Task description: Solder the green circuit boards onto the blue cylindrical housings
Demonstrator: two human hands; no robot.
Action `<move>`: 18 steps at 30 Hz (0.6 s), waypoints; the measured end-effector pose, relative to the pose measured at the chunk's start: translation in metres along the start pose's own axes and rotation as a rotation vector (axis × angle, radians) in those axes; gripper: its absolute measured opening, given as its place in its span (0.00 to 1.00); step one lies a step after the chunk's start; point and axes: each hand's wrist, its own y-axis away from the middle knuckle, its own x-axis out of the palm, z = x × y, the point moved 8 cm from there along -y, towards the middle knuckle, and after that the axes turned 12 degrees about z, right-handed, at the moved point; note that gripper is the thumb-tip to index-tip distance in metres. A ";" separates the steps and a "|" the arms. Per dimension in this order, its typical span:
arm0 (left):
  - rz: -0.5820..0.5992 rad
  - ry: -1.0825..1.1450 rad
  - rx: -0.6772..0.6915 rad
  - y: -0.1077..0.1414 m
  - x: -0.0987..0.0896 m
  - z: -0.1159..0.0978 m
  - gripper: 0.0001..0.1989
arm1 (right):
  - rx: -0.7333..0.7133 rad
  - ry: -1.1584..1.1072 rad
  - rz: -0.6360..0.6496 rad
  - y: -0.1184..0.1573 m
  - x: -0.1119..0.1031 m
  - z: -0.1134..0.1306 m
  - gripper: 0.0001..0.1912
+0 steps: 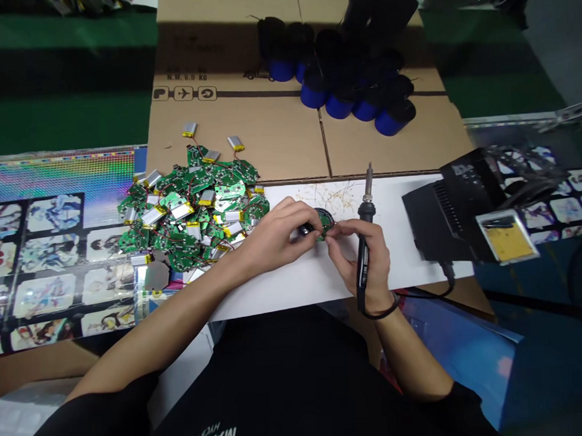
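Note:
A small round black part with a green circuit board (pixel 326 220) lies between my hands over the white work surface (pixel 294 279). My left hand (pixel 291 228) pinches its left side with closed fingers. At its right edge, the fingertips of my right hand (pixel 366 253) close on the same board. A black soldering iron (pixel 364 260) rests in my right hand, its metal tip pointing up and away from me. To the left, a heap of green circuit boards (pixel 180 243) with silver, yellow-edged batteries reaches nearly to my left forearm.
Several blue and black round parts (pixel 338 105) stand on the cardboard (pixel 248 142) behind. A black soldering station (pixel 432 220) with a yellow sponge (pixel 506 236) sits at the right, its cable running toward my right wrist. Wire scraps lie behind my hands.

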 end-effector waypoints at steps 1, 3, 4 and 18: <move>0.000 0.003 0.003 0.000 0.001 0.000 0.04 | -0.005 -0.016 -0.006 -0.001 0.000 0.001 0.20; -0.005 0.005 0.007 0.000 0.002 0.000 0.03 | -0.014 -0.033 -0.011 -0.002 0.001 0.001 0.21; -0.008 0.004 0.006 0.001 0.003 0.000 0.03 | -0.020 -0.030 -0.012 -0.002 0.001 0.002 0.21; -0.018 0.014 0.011 0.001 0.003 0.003 0.02 | -0.041 0.042 0.010 -0.002 0.001 0.004 0.20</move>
